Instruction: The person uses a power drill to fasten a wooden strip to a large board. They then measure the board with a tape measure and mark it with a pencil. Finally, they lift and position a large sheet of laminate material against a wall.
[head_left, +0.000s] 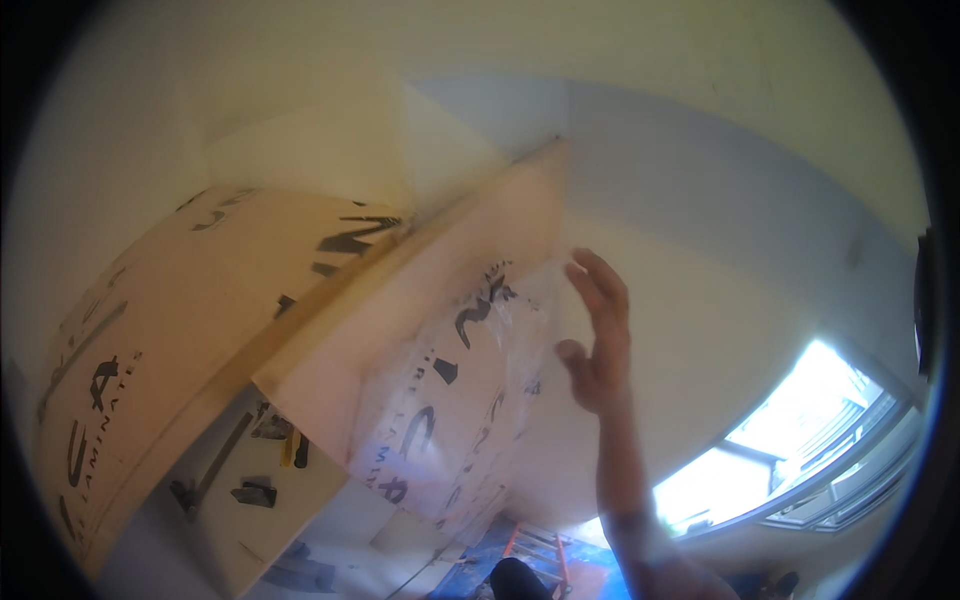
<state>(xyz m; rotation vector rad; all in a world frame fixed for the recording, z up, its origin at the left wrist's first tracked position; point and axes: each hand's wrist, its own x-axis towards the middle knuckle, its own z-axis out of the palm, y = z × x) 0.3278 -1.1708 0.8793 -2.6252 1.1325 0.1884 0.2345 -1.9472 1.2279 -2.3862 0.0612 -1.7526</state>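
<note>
My right hand (pixel 598 335) is raised with its fingers spread and nothing in it. It is right beside the loose edge of a clear plastic film (pixel 455 400) with black print. The film hangs off the face of a pale tan board (pixel 470 245) that slants across the middle of the view. Whether my fingers touch the film I cannot tell. A second, larger tan panel (pixel 190 330) with black print stands to the left, behind the board's edge. My left hand is out of view.
Below the board, a white surface (pixel 260 530) holds a yellow-handled tool (pixel 290 447), a long dark tool (pixel 205 475) and a small black piece (pixel 255 492). An orange ladder (pixel 535 550) and blue floor covering show at the bottom. A bright window (pixel 790 440) is at lower right.
</note>
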